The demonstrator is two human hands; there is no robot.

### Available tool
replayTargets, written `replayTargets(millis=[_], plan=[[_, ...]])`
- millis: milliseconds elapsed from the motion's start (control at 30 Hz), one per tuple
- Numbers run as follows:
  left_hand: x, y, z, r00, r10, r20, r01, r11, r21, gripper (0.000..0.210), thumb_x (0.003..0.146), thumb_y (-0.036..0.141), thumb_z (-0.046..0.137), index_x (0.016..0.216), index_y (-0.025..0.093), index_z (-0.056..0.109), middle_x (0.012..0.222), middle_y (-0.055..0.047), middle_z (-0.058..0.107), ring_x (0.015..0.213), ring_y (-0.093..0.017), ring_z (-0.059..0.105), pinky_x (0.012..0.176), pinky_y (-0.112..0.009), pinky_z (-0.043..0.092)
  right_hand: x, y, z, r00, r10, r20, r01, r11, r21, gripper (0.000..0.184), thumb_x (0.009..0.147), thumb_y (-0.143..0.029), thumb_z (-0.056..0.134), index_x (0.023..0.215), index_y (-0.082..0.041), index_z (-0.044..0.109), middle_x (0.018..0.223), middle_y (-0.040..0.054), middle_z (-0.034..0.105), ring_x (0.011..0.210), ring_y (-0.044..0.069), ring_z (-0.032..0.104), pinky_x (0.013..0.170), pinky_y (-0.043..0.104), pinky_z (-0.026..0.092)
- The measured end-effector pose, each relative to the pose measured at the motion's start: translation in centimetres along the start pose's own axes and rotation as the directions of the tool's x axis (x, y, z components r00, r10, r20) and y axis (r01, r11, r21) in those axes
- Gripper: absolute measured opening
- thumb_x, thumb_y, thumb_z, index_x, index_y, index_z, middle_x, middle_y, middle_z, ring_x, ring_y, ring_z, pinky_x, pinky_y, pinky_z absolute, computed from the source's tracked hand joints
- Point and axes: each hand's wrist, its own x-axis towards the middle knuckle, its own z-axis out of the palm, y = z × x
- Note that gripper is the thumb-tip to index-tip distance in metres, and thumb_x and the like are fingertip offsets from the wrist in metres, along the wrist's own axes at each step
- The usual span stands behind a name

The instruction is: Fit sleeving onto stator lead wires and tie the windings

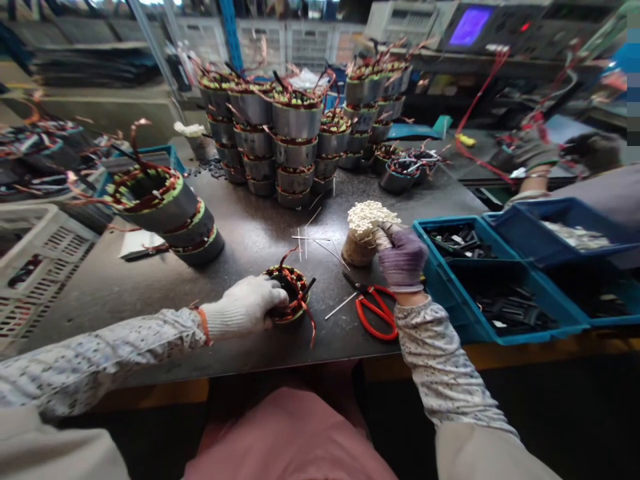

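Observation:
My left hand (pixel 250 301), in a white glove, is closed on the near-left rim of a motor stator (pixel 295 313) with copper windings and loose lead ends. The stator sits upright near the table's front edge. My right hand (pixel 401 259), in a purple glove, pinches at the right edge of a bundle of thin white sticks (pixel 369 215), which stand packed in a brown pot (pixel 359 248). Its fingertips are partly hidden among the sticks. Red-handled cutters (pixel 376 313) lie between the hands. Several loose white sticks (pixel 320 239) are scattered on the table beyond the stator.
Stacked stators (pixel 296 123) rise at the back, and a leaning stack (pixel 183 217) stands left. Blue bins (pixel 505 267) with black pieces are at right. A white crate (pixel 30 267) sits at left. Another person's gloved hands (pixel 535 152) work at far right near red wires.

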Motion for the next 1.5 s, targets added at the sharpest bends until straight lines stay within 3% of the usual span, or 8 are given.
replayTargets(millis=[367,467,567,800,933,1033,1267,1500], plan=[[-1.8,1.5,1.9,0.995,0.014,-0.1,-0.004,0.996,0.092,0.046,0.079,0.022,0.067,0.125,0.021,0.062,0.122,-0.014,0.064,0.114,-0.031,0.059,0.096,-0.046,0.049,0.5,-1.4,1.2,0.959,0.224,-0.173,-0.165,0.939,0.3,0.028,0.084,-0.042,0.058,0.084,-0.014,0.066,0.077,0.0084,0.069,0.072,0.019,0.066,0.074,0.036,0.055],[-2.6,0.0,2.6,0.966,0.016,-0.26,-0.009,1.0,0.029,0.073,0.075,0.026,0.072,0.143,0.02,0.046,0.143,-0.017,0.05,0.131,-0.033,0.047,0.108,-0.048,0.04,1.1,-1.5,0.6,0.906,0.318,-0.279,-0.186,0.891,0.414,0.028,0.086,-0.04,0.053,0.081,-0.014,0.063,0.077,0.0103,0.069,0.063,0.017,0.064,0.063,0.034,0.055],[-2.7,-1.7,3.6,0.953,0.008,-0.301,-0.015,1.0,-0.022,0.066,0.076,0.027,0.071,0.139,0.022,0.051,0.144,-0.014,0.052,0.136,-0.033,0.042,0.114,-0.052,0.03,1.6,-0.8,0.3,0.843,0.416,-0.342,-0.183,0.819,0.544,0.02,0.083,-0.038,0.055,0.079,-0.018,0.055,0.068,0.0058,0.065,0.049,0.014,0.058,0.048,0.029,0.051],[-1.9,-2.0,4.6,0.938,0.077,-0.339,-0.121,0.986,-0.111,0.034,0.079,0.028,0.068,0.113,0.029,0.069,0.123,-0.005,0.069,0.137,-0.031,0.042,0.117,-0.058,0.013,1.8,-0.2,0.8,0.96,0.255,-0.113,-0.15,0.814,0.562,0.015,0.079,-0.032,0.065,0.08,-0.018,0.061,0.066,0.005,0.065,0.051,0.013,0.059,0.051,0.029,0.052],[-1.4,-0.6,4.2,0.945,0.032,-0.326,-0.12,0.96,-0.254,0.024,0.076,0.026,0.07,0.1,0.028,0.073,0.114,-0.003,0.072,0.118,-0.026,0.058,0.111,-0.047,0.029,3.0,-1.3,-0.7,0.885,0.275,-0.375,0.005,0.801,0.599,0.012,0.086,-0.025,0.054,0.086,-0.015,0.061,0.069,0.0028,0.065,0.047,0.01,0.059,0.045,0.024,0.048],[-0.9,0.5,4.4,0.94,-0.069,-0.333,-0.05,0.94,-0.338,0.02,0.076,0.027,0.07,0.095,0.028,0.073,0.106,0.0,0.074,0.11,-0.024,0.062,0.106,-0.043,0.033,2.2,-3.6,-3.1,0.891,0.192,-0.412,0.132,0.759,0.638,0.008,0.084,-0.018,0.057,0.088,-0.016,0.063,0.074,0.0005,0.066,0.052,0.01,0.061,0.048,0.024,0.051],[0.6,1.5,3.4,0.936,-0.326,-0.136,0.265,0.903,-0.337,0.022,0.062,0.026,0.075,0.084,0.026,0.077,0.088,-0.003,0.072,0.088,-0.025,0.062,0.086,-0.036,0.045,-10.2,-9.2,-9.5,0.994,-0.109,-0.02,0.09,0.681,0.727,0.005,0.086,-0.02,0.065,0.085,-0.024,0.068,0.088,0.0029,0.072,0.075,0.018,0.071,0.06,0.032,0.06],[0.1,2.7,2.6,0.959,-0.236,-0.155,0.217,0.967,-0.132,0.014,0.07,0.026,0.074,0.083,0.022,0.074,0.091,-0.007,0.069,0.095,-0.027,0.061,0.092,-0.04,0.045,-18.6,-9.4,-11.7,0.884,-0.324,0.336,-0.008,0.709,0.705,0.033,0.09,-0.013,0.057,0.114,-0.035,0.063,0.103,0.0039,0.074,0.095,0.022,0.073,0.08,0.041,0.064]])
